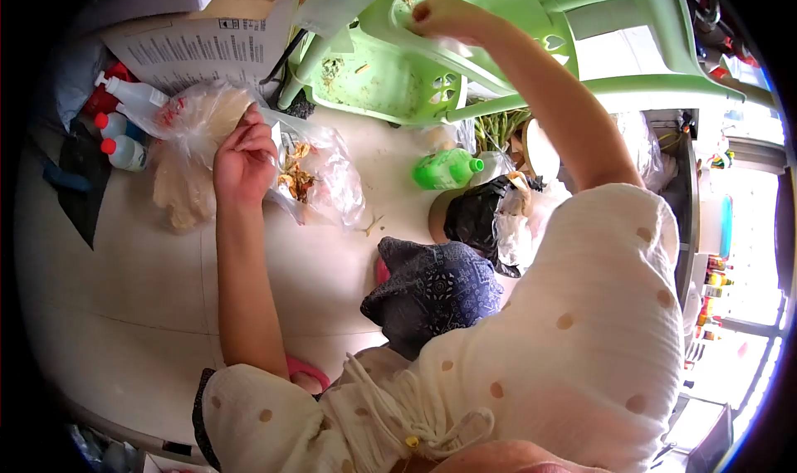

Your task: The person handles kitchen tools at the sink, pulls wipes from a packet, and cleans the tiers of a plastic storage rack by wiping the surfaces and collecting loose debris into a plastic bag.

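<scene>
My left hand point(246, 162) is closed, its fingertips pinched at the rim of a clear plastic bag point(336, 174) that stands on the floor with brown and orange peel-like scraps inside. Beside it a second clear bag with red print point(187, 153) lies against the wrist side. Up at the green plastic rack point(369, 112), my right hand point(448, 21) is curled over an upper tier. What its fingers hold, if anything, is hidden. Dry bits are scattered in the rack's lower tray.
White bottles with red caps point(124, 153) and a pump bottle point(137, 94) stand at the left, near a printed carton point(199, 54). A green bottle point(447, 169), a black bag point(477, 216) and long green vegetables point(501, 129) are below the rack. Patterned dark fabric point(432, 290) covers my knee.
</scene>
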`<state>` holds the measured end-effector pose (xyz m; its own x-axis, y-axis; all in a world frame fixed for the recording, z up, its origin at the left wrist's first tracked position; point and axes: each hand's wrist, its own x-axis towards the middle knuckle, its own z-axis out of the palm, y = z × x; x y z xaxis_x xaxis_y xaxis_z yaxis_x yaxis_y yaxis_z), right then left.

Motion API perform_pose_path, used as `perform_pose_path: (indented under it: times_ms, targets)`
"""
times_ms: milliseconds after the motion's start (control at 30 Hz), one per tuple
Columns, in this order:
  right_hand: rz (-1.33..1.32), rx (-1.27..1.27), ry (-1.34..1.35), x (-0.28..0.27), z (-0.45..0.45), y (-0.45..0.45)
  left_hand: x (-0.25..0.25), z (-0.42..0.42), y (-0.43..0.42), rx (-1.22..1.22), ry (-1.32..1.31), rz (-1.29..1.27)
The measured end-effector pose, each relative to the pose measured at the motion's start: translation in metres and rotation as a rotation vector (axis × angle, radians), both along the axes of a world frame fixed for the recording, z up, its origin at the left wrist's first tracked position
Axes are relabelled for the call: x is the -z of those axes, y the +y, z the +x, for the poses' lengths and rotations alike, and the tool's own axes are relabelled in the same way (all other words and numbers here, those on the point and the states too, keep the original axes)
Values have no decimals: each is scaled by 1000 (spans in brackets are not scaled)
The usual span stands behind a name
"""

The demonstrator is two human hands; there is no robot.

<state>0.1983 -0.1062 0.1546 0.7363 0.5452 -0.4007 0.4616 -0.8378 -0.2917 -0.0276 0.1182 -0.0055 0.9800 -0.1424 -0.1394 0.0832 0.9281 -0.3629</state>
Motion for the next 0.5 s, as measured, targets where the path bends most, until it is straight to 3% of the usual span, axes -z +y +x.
perform_pose_path:
  times_ms: [100, 133, 233, 300, 367, 433, 500]
  targets:
    - [318, 148, 84, 11, -5, 37, -3, -1, -1, -6, 10, 21]
    - [332, 108, 64, 11, -3, 43, -6, -2, 0, -8, 31, 28]
    - [52, 69, -146, -28, 4, 29, -4, -4, 2, -16, 35, 51]
    - [206, 172, -231, -42, 12, -2, -4, -5, 2, -18, 40, 45]
    - [317, 280, -122, -26, 53, -55, -4, -3, 2, -12, 40, 38]
    - [199, 250, -304, -17, 83, -103, -4, -1, 2, 4, 44, 29]
    - [-108, 271, -534, -18, 70, -115, -3, 1, 2, 9, 46, 25]
